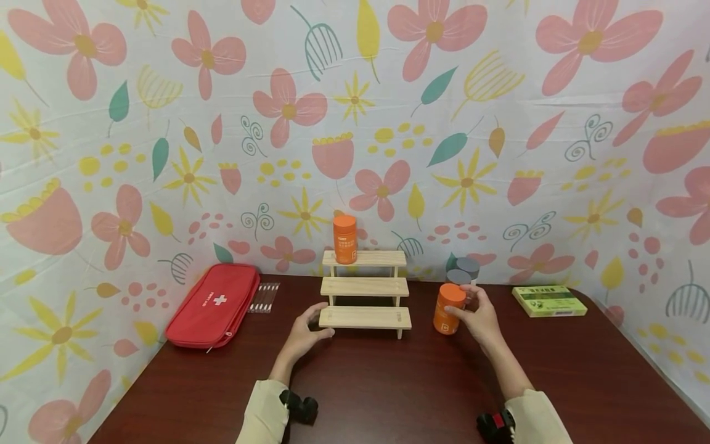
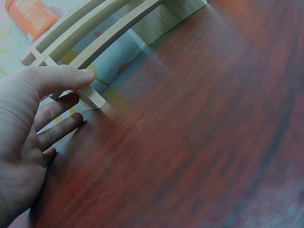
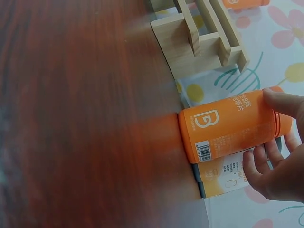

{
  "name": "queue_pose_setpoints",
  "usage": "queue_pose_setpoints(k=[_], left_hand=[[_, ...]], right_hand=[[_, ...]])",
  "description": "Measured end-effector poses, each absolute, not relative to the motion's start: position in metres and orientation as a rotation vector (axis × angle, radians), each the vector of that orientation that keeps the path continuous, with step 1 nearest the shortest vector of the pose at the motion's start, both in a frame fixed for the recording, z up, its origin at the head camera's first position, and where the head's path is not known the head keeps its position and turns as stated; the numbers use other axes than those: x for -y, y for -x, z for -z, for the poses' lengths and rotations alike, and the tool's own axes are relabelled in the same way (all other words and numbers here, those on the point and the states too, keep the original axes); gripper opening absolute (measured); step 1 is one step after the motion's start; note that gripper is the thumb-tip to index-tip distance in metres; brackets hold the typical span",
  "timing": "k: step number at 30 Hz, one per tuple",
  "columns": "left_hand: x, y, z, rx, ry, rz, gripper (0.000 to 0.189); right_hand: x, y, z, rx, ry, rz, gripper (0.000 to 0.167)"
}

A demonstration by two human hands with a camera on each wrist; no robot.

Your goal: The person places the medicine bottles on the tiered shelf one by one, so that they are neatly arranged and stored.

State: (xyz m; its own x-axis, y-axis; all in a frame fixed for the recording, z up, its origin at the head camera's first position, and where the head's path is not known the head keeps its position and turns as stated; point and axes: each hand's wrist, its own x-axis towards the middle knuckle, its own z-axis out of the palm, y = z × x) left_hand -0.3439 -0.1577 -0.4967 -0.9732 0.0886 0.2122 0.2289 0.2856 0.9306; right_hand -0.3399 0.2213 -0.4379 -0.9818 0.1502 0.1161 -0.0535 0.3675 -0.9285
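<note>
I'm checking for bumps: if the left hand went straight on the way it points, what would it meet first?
The wooden rack, most likely the left end of its lowest step. The left hand is right beside that end; whether it touches the wood is unclear.

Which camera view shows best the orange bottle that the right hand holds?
The right wrist view: the orange bottle is large there, with its logo and barcode visible. The head view shows it smaller, its lid partly behind the right hand. The left wrist view does not show it.
</note>
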Motion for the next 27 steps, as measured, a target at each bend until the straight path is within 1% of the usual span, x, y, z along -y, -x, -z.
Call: queue_pose_setpoints(k=[4, 6, 9, 27], left_hand=[[0.158, 0.344, 0.496, 2.428, 0.312, 1.78, 0.061], [0.158, 0.349, 0.503, 2.418, 0.302, 1.779, 0.062], [0.159, 0.351, 0.505, 2.421, 0.305, 1.781, 0.061], [0.16, 0.348, 0.503, 2.437, 0.3, 1.774, 0.062]], right_hand=[[-0.222, 0.34, 0.438, 2.457, 0.102, -1.645, 0.065], [-0.222, 0.34, 0.437, 2.464, 0.107, -1.629, 0.064], [-0.223, 0.339, 0.437, 2.46, 0.117, -1.624, 0.063], [-0.22, 0.336, 0.434, 2.377, 0.154, -1.681, 0.066]])
